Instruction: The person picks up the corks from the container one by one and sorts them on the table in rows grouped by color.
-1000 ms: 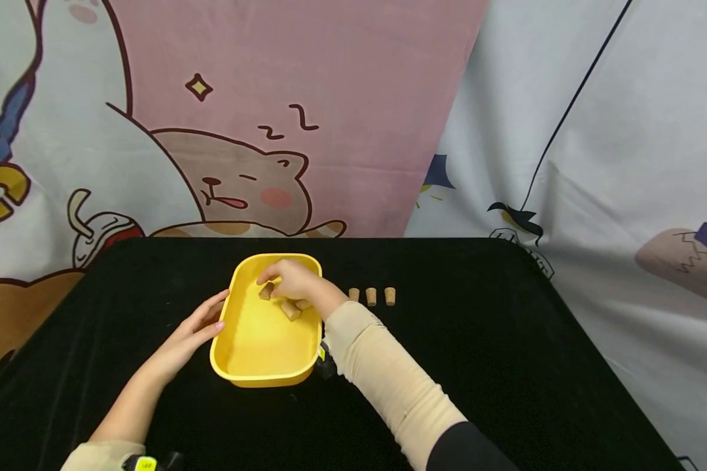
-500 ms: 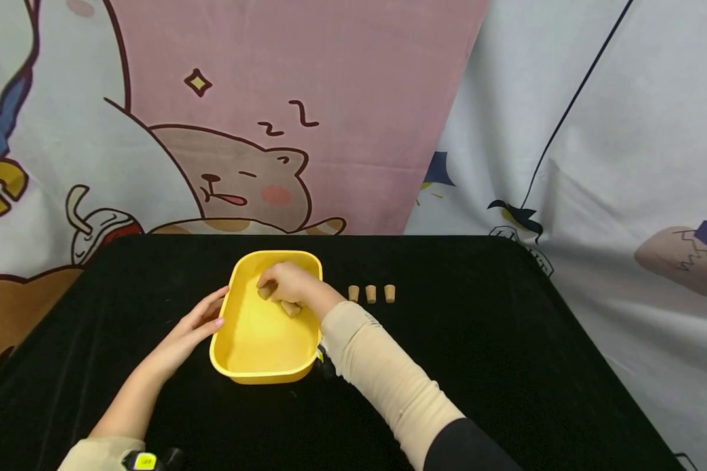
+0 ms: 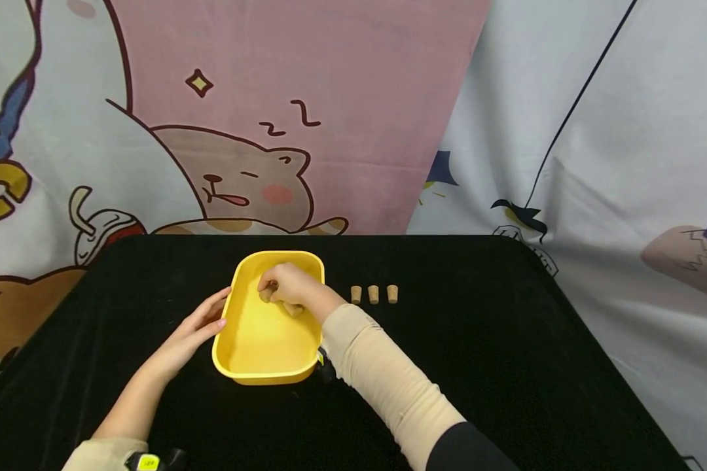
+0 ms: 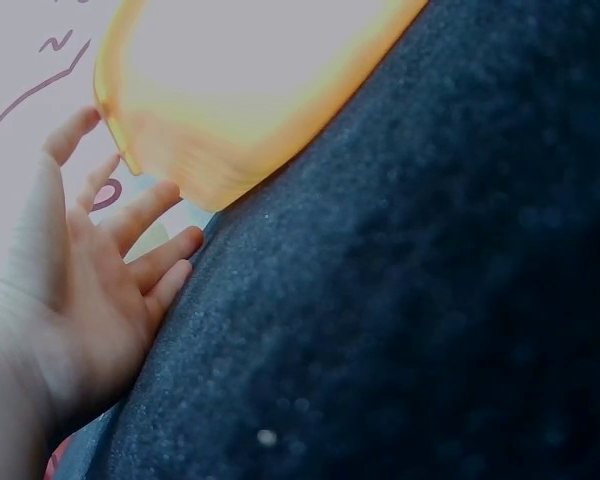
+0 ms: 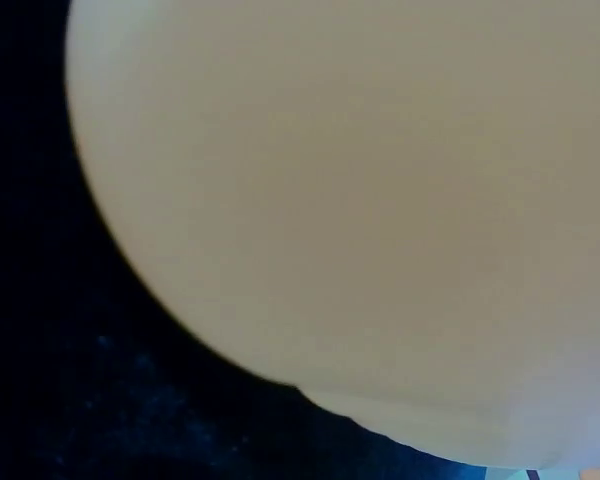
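- Right hand [image 3: 291, 288] reaches into the shallow yellow plastic rectangular tray [image 3: 253, 356], palm down, fingers curled round a small tan cork stopper [image 3: 266, 294] near the tray's far end.
- A second small tan cork [image 3: 293, 309] lies on the tray floor just under that hand, partly hidden by it.
- Three more tan cork stoppers [image 3: 374, 294] stand upright in a short row on the black cloth-covered counter [image 3: 477, 366], just right of the tray and apart from one another.
- That makes five corks visible: two in the tray, three outside.
- Left hand [image 3: 194, 327] lies on the counter against the tray's left wall, fingers straight and relaxed, holding nothing; the left wrist view shows its fingertips [image 4: 170, 200] touching the tray's rim.
- The right forearm, in a beige sleeve [image 3: 383, 373], crosses the tray's near right corner.
- Compared with half a second ago, the right hand has stayed over the same spot in the tray, the left hand has not shifted, and the three outside corks are unmoved.
- The right wrist view is filled by a blurred pale surface.
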`<state>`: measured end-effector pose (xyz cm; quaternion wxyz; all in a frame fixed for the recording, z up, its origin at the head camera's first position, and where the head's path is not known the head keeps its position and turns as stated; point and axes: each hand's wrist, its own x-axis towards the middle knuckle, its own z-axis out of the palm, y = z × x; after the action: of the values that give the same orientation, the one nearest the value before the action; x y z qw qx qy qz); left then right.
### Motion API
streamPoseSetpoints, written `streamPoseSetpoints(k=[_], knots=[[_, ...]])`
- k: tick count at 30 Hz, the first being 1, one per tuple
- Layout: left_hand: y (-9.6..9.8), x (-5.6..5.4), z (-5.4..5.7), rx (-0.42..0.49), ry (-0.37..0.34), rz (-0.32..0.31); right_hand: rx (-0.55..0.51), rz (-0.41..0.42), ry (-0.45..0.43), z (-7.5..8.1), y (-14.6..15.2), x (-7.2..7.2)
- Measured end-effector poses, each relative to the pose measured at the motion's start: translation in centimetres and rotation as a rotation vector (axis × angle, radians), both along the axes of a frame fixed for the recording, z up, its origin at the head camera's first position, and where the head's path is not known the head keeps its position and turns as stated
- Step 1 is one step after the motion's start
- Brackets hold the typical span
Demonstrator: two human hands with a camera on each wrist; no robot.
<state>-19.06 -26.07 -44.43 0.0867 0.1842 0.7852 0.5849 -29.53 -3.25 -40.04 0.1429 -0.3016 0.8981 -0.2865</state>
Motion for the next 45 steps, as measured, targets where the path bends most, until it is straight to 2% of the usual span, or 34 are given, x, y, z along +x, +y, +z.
streamPoseSetpoints(k=[6,15,21,28,34,45], knots=[[0.0,-0.1,0.0,0.008,0.002,-0.004,-0.041,0.019,0.005,0.5,0.3,-0.1],[0.1,-0.1,0.1,-0.008,0.011,0.007,-0.027,0.065,0.088,1.2,0.6,0.2],[0.2,0.0,0.1,-0.012,0.02,-0.003,-0.048,0.096,0.134,2.2,1.0,0.6],[0.1,0.2,0.2,-0.023,0.01,0.013,-0.104,0.136,0.168,3.2,1.7,1.0],[0.1,0.2,0.2,-0.02,0.011,0.006,-0.146,0.095,0.205,4.2,2.9,1.7],[0.1,0.2,0.2,-0.01,0.007,0.013,-0.271,0.006,0.223,5.6,5.5,3.0]])
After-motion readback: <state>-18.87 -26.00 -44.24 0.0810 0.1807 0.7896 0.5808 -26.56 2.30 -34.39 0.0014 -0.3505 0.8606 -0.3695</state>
